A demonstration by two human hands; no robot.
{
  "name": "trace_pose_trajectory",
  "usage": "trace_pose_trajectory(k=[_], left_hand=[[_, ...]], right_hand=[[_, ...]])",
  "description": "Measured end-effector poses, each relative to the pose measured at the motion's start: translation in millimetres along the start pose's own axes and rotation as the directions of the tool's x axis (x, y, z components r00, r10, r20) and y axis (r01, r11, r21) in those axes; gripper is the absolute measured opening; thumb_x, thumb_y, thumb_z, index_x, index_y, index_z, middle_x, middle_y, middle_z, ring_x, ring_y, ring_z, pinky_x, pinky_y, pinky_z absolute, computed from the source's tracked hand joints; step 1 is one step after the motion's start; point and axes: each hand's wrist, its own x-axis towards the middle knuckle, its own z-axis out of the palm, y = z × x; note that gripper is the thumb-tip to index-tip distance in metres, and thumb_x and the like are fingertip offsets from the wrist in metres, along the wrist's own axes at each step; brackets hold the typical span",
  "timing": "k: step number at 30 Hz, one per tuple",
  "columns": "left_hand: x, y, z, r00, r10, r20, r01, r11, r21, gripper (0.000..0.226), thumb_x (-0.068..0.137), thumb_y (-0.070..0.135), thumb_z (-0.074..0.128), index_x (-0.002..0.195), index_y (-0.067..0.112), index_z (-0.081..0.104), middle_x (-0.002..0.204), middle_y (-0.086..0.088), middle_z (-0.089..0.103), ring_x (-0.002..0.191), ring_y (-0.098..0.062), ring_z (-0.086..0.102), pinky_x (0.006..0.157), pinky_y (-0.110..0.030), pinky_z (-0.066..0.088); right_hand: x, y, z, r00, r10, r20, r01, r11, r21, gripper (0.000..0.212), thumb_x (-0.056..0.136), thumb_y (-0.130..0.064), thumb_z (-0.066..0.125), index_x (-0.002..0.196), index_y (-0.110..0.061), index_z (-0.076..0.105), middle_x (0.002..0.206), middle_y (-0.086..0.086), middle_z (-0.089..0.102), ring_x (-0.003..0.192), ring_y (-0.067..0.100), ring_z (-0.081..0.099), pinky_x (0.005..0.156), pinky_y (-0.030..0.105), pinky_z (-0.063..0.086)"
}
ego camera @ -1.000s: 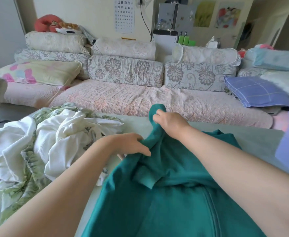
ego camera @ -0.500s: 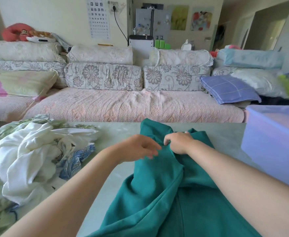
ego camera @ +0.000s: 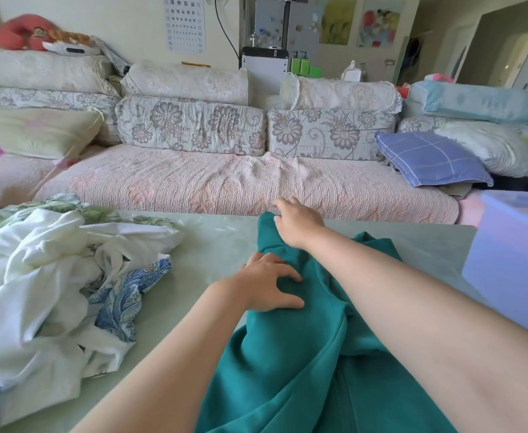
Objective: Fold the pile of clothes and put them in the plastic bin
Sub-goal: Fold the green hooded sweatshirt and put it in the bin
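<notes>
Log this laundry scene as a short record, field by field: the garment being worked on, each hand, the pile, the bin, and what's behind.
Garment in work: teal garment, bunched lengthwise on the table
Left hand: left hand presses on the teal garment, fingers spread
Right hand: right hand grips the garment's far end
Pile: unfolded clothes pile, white and patterned, on the table's left side
Bin: plastic bin, pale purple, at the right; contents not visible
Background: sofa with cushions
</notes>
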Motion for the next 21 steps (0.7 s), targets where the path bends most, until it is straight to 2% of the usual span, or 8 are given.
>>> trace_pose_trajectory(k=[2, 4, 7, 9, 11, 14, 17, 21], left_hand=[[1.0, -3.0, 5.7, 0.999, 0.034, -0.04, -0.035, 0.999, -0.005, 0.071, 0.072, 0.058, 0.075, 0.136, 0.043, 0.046, 0.146, 0.011, 0.032, 0.139, -0.015, 0.016, 0.117, -0.039, 0.023], [1.7, -2.9, 8.0, 0.997, 0.051, -0.062, -0.05, 0.999, 0.011, 0.089, 0.069, 0.057, 0.078, 0.145, 0.038, 0.034, 0.149, 0.01, 0.028, 0.14, -0.016, 0.015, 0.117, -0.041, 0.025], [4.6, -5.9, 11.7, 0.999, 0.025, -0.027, -0.024, 0.999, 0.04, 0.109, 0.069, 0.059, 0.077, 0.154, 0.036, 0.012, 0.16, 0.008, 0.006, 0.147, -0.017, 0.0, 0.119, -0.046, 0.022], [6.7, -7.2, 13.6, 0.999, -0.021, 0.039, 0.019, 0.998, 0.052, 0.114, 0.072, 0.061, 0.074, 0.154, 0.041, -0.003, 0.161, 0.01, -0.015, 0.147, -0.016, -0.016, 0.119, -0.05, 0.019], [7.5, -5.0, 14.6, 0.993, -0.059, 0.099, 0.052, 0.996, 0.071, 0.112, 0.076, 0.062, 0.071, 0.152, 0.045, -0.009, 0.159, 0.009, -0.026, 0.147, -0.017, -0.024, 0.12, -0.052, 0.017], [6.3, -2.0, 13.6, 0.978, -0.122, 0.169, 0.109, 0.99, 0.086, 0.108, 0.078, 0.067, 0.065, 0.151, 0.047, -0.012, 0.159, 0.009, -0.027, 0.147, -0.022, -0.024, 0.12, -0.052, 0.012], [4.5, -3.4, 11.5, 0.957, -0.191, 0.22, 0.181, 0.981, 0.064, 0.109, 0.073, 0.077, 0.06, 0.15, 0.049, -0.013, 0.16, 0.013, -0.024, 0.15, -0.027, -0.014, 0.119, -0.055, 0.014], [3.6, -0.6, 9.4, 0.942, -0.247, 0.228, 0.24, 0.969, 0.061, 0.11, 0.069, 0.083, 0.056, 0.15, 0.05, -0.01, 0.16, 0.016, -0.02, 0.15, -0.029, 0.0, 0.118, -0.053, 0.018]], right_hand=[[18.4, -11.2, 7.2, 0.993, 0.031, 0.112, -0.032, 0.999, 0.011, 0.047, 0.104, -0.038, 0.041, 0.147, -0.02, 0.038, 0.146, 0.011, 0.046, 0.128, 0.033, 0.051, 0.099, 0.042, 0.043], [32.7, -14.5, 17.0, 0.981, 0.083, 0.178, -0.073, 0.996, -0.06, 0.042, 0.101, -0.04, 0.051, 0.135, -0.015, 0.054, 0.135, 0.012, 0.058, 0.122, 0.032, 0.056, 0.095, 0.038, 0.045], [53.0, -9.6, 21.9, 0.982, 0.174, -0.069, -0.168, 0.982, 0.082, 0.027, 0.097, -0.031, 0.061, 0.101, -0.007, 0.071, 0.103, 0.013, 0.07, 0.102, 0.031, 0.066, 0.075, 0.029, 0.045], [66.0, -1.8, 16.8, 0.927, 0.303, -0.221, -0.258, 0.943, 0.212, 0.023, 0.096, -0.024, 0.061, 0.094, -0.005, 0.073, 0.092, 0.015, 0.07, 0.095, 0.031, 0.068, 0.069, 0.029, 0.041], [70.8, 6.0, 16.5, 0.897, 0.365, -0.248, -0.297, 0.915, 0.275, 0.021, 0.095, -0.022, 0.063, 0.097, -0.006, 0.076, 0.099, 0.014, 0.073, 0.098, 0.032, 0.068, 0.074, 0.03, 0.047], [62.4, 14.1, 33.7, 0.964, 0.257, -0.074, -0.232, 0.94, 0.251, 0.02, 0.097, -0.018, 0.059, 0.109, -0.007, 0.072, 0.12, 0.014, 0.069, 0.114, 0.032, 0.062, 0.088, 0.028, 0.045], [40.3, 22.6, 43.2, 0.971, 0.152, 0.186, -0.189, 0.96, 0.206, 0.049, 0.105, -0.031, 0.043, 0.149, -0.009, 0.041, 0.153, 0.014, 0.043, 0.139, 0.03, 0.041, 0.111, 0.033, 0.032], [12.0, 43.9, 40.7, 0.998, 0.049, 0.038, -0.053, 0.994, 0.096, 0.055, 0.104, -0.037, 0.031, 0.157, -0.023, 0.026, 0.164, 0.002, 0.022, 0.149, 0.023, 0.022, 0.12, 0.044, 0.019]])
